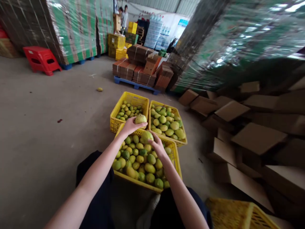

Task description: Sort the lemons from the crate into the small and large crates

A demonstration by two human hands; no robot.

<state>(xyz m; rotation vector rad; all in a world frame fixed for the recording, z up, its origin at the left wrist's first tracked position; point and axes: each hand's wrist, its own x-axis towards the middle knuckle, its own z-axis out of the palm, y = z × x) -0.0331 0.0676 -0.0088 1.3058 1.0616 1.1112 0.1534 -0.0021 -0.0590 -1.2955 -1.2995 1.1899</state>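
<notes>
My left hand (pixel 132 125) holds a pale yellow-green fruit (pixel 140 119) above the inner edges of the crates. Just below and to the right, my right hand (pixel 156 143) grips another green-yellow fruit (pixel 146 136) over the nearest crate. That yellow crate (pixel 177 159) is full of green and yellow fruits. Behind it on the left stands a second yellow crate (pixel 114 118) with smaller fruits lower inside. The third yellow crate (pixel 184 132), back right, holds larger fruits.
Cardboard boxes (pixel 259 136) are heaped on the right. Flattened cartons sit on a blue pallet (pixel 135 85) ahead. A red stool (pixel 42 60) stands back left, and one fruit (pixel 99 89) lies on the floor. Another yellow crate (pixel 238 213) is at bottom right. People stand far back.
</notes>
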